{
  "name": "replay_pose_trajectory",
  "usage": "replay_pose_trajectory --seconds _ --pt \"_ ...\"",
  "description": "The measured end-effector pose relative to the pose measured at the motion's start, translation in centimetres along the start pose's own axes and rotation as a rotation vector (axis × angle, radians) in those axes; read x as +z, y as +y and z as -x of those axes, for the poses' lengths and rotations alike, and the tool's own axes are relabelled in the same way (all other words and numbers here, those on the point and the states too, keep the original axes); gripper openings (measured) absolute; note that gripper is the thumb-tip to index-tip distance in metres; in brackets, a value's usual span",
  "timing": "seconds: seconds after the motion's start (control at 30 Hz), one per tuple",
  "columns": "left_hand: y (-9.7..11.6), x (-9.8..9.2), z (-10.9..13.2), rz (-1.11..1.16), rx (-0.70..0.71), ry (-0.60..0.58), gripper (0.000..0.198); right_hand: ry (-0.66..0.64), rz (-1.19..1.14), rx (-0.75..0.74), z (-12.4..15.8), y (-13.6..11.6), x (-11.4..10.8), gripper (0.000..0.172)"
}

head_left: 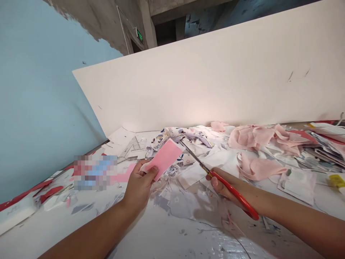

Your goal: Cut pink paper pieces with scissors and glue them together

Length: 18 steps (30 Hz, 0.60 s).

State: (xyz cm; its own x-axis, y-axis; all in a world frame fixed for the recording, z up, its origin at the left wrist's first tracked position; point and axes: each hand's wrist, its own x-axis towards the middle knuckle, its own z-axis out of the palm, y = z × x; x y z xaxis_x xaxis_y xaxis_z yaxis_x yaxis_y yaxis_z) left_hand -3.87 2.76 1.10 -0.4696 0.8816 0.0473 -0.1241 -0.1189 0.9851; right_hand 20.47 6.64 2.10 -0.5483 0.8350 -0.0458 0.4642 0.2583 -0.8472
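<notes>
My left hand (142,180) pinches the lower end of a pink rectangular piece (167,157), with the thumb on top; whether it is paper or cloth I cannot tell. It tilts up to the right, a pale edge showing behind it. In my right hand (222,183) is a pair of scissors (231,192) with red handles. Their blades point up and left, close beside the upper right corner of the pink piece. The blades look nearly closed. Behind both hands lies a floral-print cloth (172,135) among white fabric scraps (221,158).
Crumpled pink cloth (256,138) and a stack of layered pieces (331,149) lie at the right. Red scraps (51,193) and a white box-like object (17,212) are at the left. A tall white board (205,79) closes off the table's back; a blue wall (45,90) rises left.
</notes>
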Motion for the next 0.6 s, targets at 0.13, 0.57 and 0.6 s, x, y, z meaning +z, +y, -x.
replay_pose_trajectory --seconds 0.13,0.57,0.6 --pt "-0.03 -0.07 -0.02 0.030 -0.003 -0.005 0.042 -0.041 -0.014 0.022 -0.07 0.00 0.09 0.049" --pt "-0.14 0.43 0.30 0.094 -0.052 -0.051 0.042 -0.130 -0.065 0.043 0.05 -0.54 -0.27 0.050" --pt "-0.12 0.44 0.33 0.088 -0.056 -0.051 0.042 -0.118 -0.074 0.042 0.02 -0.51 -0.26 0.051"
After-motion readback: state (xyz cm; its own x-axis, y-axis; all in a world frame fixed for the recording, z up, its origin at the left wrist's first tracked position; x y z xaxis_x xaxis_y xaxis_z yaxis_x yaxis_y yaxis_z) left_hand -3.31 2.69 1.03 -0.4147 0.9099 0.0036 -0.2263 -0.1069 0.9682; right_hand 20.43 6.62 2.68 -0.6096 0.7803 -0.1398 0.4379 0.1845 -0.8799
